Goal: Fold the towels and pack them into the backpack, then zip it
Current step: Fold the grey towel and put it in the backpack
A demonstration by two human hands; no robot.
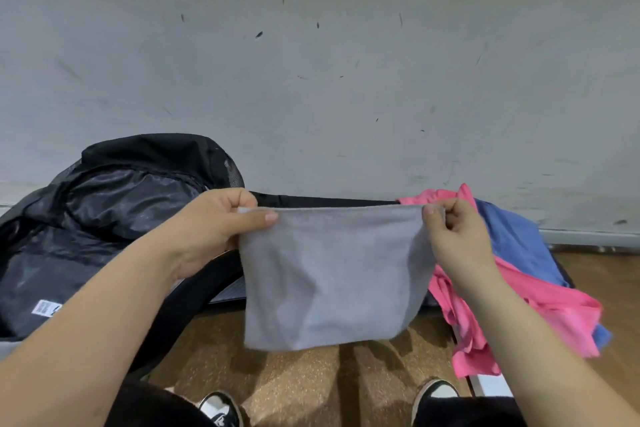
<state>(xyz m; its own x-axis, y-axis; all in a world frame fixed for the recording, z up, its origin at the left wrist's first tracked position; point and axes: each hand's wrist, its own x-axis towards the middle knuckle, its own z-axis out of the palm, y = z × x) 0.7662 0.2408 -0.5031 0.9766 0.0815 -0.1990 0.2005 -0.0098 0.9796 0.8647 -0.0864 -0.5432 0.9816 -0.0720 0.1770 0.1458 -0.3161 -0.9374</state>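
Head view: my left hand (211, 229) and right hand (453, 236) pinch grey towel (329, 274) top corners, mid-fold. Next, I judge: halve again, carry to open backpack (104, 215).

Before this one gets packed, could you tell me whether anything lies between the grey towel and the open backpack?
Nothing visible does. The left hand and right hand pinch the grey towel, and the backpack lies open directly beside it.
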